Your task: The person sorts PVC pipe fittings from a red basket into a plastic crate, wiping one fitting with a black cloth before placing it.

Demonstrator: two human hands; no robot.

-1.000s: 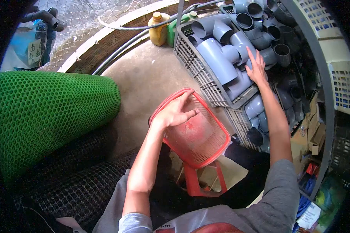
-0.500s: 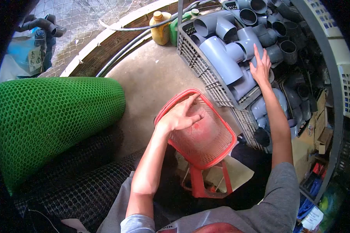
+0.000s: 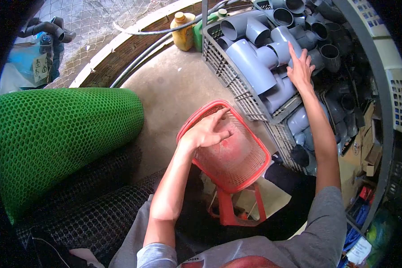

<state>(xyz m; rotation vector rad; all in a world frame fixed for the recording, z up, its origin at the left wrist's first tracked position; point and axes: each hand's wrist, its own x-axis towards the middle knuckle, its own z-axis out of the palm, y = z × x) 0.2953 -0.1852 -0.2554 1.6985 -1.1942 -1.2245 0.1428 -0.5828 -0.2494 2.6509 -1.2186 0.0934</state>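
A red plastic basket [image 3: 236,178] tilts in front of me above a red stool [image 3: 227,207], with nothing but dust and a red mark inside. Over its upper left rim lies my left hand [image 3: 207,130], fingers spread, resting on the basket. My right hand [image 3: 301,71] is at the grey crate [image 3: 236,85] of grey pipe fittings, its fingers apart and touching the fittings. Nearest to it is a grey fitting [image 3: 280,50], beside a large grey tee [image 3: 251,67].
A green mesh roll [image 3: 67,134] lies at the left, with black mesh [image 3: 107,210] below it. A yellow jug [image 3: 183,33] stands by the curved brick edge. A lower crate [image 3: 283,143] and a metal rack post [image 3: 382,134] are on the right.
My right hand has shifted slightly on the fittings, its fingers a little more apart. The view has moved slightly; my left hand stays on the basket.
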